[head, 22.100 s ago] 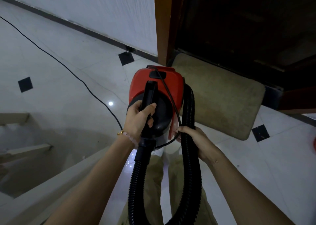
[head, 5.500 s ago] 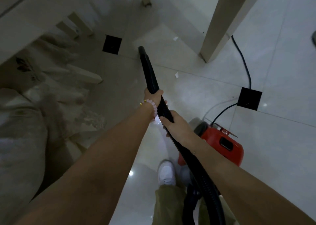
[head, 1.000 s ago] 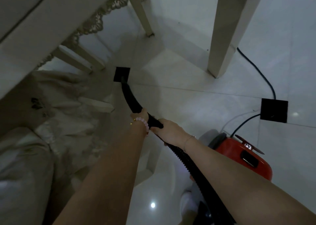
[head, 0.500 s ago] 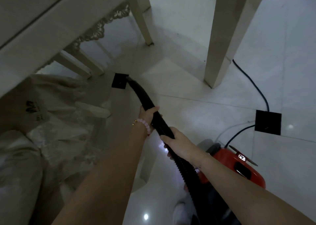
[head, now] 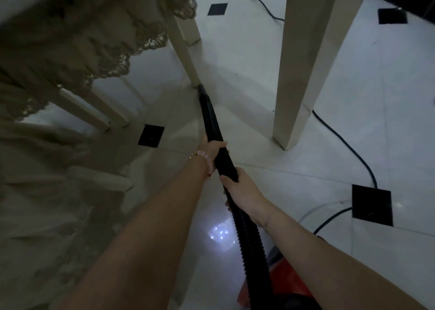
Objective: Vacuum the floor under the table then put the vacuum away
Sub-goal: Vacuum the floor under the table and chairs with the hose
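I see the black nozzle [head: 210, 118] of the vacuum pointing away from me. Its tip is down on the white floor [head: 353, 102], right at the foot of a thin cream leg [head: 182, 43]. Behind the nozzle comes the ribbed hose [head: 249, 243]. It runs back to the red vacuum body [head: 292, 279] at the lower edge of the view, mostly hidden under the right forearm.

The left hand [head: 213, 148] is wrapped around the nozzle, with the thumb lying over the top. The right hand [head: 243, 189] grips the hose just behind it, at the place where it joins the nozzle. Both hands are closed firmly, one close after the other. A bead bracelet [head: 206, 160] sits on the left wrist.

To the right of the nozzle stands a thick table leg [head: 299, 74], apart from it. A black power cord [head: 348, 142] passes behind this leg and curves toward the vacuum body. To the left hangs a lace cloth [head: 106, 48] — its scalloped edge is above the floor. Small black tiles [head: 150, 135] are set into the white ones.
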Tool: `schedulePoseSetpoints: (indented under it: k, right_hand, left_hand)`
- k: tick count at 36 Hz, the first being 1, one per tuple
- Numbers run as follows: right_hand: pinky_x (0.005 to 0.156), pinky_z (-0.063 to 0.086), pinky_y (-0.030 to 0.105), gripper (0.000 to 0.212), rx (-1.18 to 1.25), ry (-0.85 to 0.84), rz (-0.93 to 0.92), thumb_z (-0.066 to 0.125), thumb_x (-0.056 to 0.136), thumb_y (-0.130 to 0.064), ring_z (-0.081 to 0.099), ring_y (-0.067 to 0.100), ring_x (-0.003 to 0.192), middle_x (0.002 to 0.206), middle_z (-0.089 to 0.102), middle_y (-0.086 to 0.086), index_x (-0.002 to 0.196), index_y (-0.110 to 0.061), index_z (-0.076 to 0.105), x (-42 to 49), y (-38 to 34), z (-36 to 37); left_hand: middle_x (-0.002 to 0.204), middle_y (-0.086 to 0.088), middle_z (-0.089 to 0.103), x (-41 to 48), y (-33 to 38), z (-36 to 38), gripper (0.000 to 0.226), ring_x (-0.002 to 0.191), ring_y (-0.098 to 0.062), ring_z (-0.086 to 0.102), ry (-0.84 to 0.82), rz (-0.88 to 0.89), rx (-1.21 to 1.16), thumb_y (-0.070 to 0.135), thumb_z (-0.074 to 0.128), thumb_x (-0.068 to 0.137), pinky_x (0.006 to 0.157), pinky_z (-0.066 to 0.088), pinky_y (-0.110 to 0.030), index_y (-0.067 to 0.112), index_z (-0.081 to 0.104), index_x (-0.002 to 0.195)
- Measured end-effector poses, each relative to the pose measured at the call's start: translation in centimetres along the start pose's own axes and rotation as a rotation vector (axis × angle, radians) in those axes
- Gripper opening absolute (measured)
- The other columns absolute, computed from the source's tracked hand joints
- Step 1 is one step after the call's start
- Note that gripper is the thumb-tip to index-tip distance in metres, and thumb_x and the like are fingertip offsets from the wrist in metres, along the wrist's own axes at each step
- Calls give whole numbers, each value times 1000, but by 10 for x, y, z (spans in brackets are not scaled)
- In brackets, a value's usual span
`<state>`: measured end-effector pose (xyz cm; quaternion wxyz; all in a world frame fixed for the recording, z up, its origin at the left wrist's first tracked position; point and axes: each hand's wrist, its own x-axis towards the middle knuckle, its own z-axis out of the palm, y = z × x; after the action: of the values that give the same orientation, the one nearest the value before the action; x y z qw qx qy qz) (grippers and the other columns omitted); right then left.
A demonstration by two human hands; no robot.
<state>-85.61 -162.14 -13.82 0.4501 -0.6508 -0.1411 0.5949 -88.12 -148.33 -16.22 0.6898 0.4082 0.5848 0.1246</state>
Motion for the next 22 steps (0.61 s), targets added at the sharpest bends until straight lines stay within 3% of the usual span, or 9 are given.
schedulePoseSetpoints:
  k: [4, 9, 12, 14, 16, 22]
  right_hand:
    - [53, 46, 30, 24, 13, -12, 8, 48, 96, -27, 50, 17, 55, 76, 53, 6, 117, -16, 47, 9, -4, -5]
    - [53, 47, 30, 18, -9, -24, -3, 46, 96, -27, 50, 17, 56, 78, 52, 7, 111, -17, 45, 17, -12, -6]
    - [53, 48, 30, 18, -48, -37, -11, 46, 97, -28, 51, 16, 57, 79, 52, 7, 111, -18, 43, 20, -18, -3]
    - [53, 48, 30, 18, -59, -47, -13, 46, 96, -28, 51, 17, 56, 80, 52, 7, 111, -17, 43, 20, -18, -1]
    - [53, 48, 30, 17, -53, -55, -7, 46, 97, -28, 51, 17, 56, 79, 52, 7, 110, -18, 44, 17, -17, 2]
    - [52, 47, 30, 21, -37, -84, 14, 47, 96, -28, 50, 17, 55, 80, 53, 8, 113, -17, 47, 8, -12, 10]
  left_hand:
    - [87, -8, 52, 16, -1, 1, 54, 71, -24, 55, 17, 14, 13, -7, 55, 87, 69, 52, -39, 9, 40, 137]
    - [94, -10, 53, 26, 5, 1, 53, 73, -26, 56, 46, 42, 24, -5, 57, 87, 81, 52, -47, 6, 40, 136]
    - [124, -19, 54, 31, 7, -6, 59, 101, -36, 60, 96, 51, 42, 1, 63, 83, 95, 49, -55, 6, 39, 137]
    - [138, -22, 47, 39, 3, -12, 77, 119, -41, 53, 117, 45, 42, 10, 69, 70, 99, 46, -57, 9, 37, 140]
    - [141, -21, 45, 51, -6, -20, 92, 124, -41, 50, 125, 48, 34, 19, 69, 57, 102, 43, -57, 10, 36, 141]
    - [140, -24, 45, 49, -21, -31, 95, 126, -43, 48, 193, 95, 37, 22, 66, 51, 106, 39, -56, 4, 39, 139]
